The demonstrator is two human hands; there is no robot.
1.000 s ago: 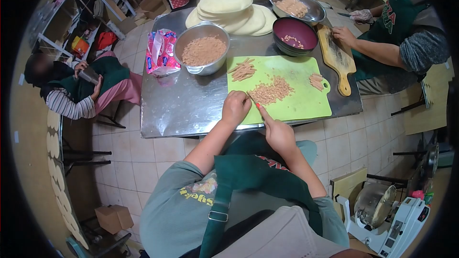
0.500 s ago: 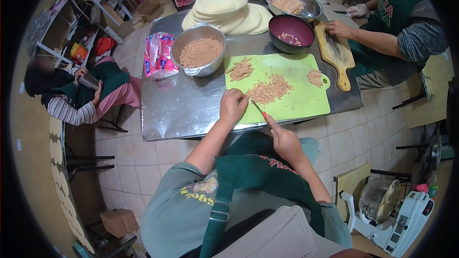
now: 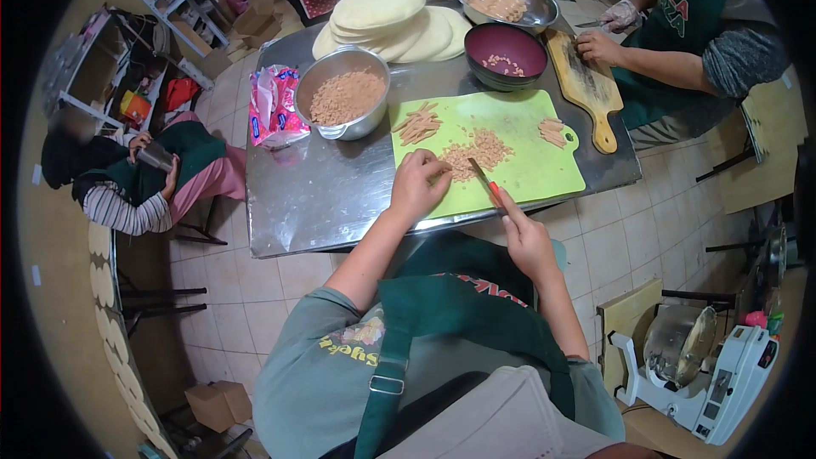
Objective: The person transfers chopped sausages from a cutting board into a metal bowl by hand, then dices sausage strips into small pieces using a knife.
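Observation:
My right hand is closed around the red handle of a knife. Its blade points up and left, over the pile of finely chopped sausage-like pieces. At the left edge of that pile is my left hand, fingers bent together; whatever they hold is hidden. Both hands are at the near side of a lime-green cutting board. Pinkish-brown strips lie at the board's upper left, and a smaller bunch of strips is by its right-hand hole.
Beyond the board stand a metal pot of chopped pieces, a purple bowl, a steel bowl and stacked flat dough rounds. A pink packet lies left. A co-worker's hand rests by a wooden board.
The knife has moved right and away from me, from beside my left fingertips onto the chopped pile. My left hand has shifted slightly right. The whole view has shifted a little.

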